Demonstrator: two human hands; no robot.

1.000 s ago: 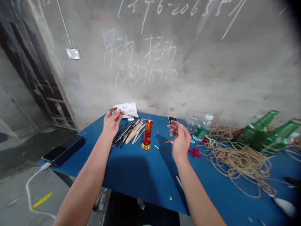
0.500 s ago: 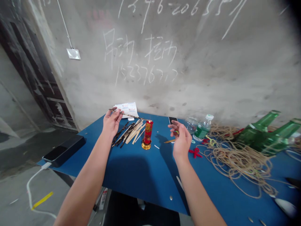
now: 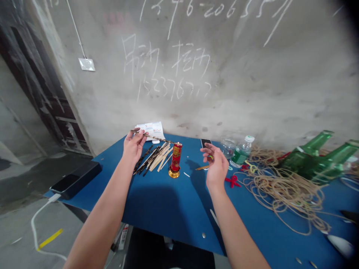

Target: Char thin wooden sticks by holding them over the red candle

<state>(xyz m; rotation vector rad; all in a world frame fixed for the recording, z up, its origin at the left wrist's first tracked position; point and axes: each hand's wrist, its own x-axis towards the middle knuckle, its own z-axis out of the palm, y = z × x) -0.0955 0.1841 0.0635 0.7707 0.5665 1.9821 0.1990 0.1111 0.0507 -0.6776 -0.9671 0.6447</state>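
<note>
My left hand (image 3: pixel 134 145) pinches one end of a thin dark-banded stick (image 3: pixel 157 138), which lies level with its far tip over the top of a red and gold candle (image 3: pixel 175 160) standing on the blue table (image 3: pixel 168 209). A pile of pale and charred sticks (image 3: pixel 153 157) lies under my left hand. My right hand (image 3: pixel 215 166) hovers to the right of the candle, its fingers loosely curled round something small that I cannot make out.
A phone (image 3: pixel 205 142), a glass jar (image 3: pixel 228 148) and a water bottle (image 3: pixel 241 152) stand behind my right hand. Tangled cord (image 3: pixel 283 190), a red bow (image 3: pixel 232 181) and two lying green bottles (image 3: pixel 311 157) fill the right side. A black box (image 3: pixel 75 179) sits at the left edge.
The stick's tip has drawn back slightly from the candle top, where a small flame showed a second ago. Both hands have barely moved.
</note>
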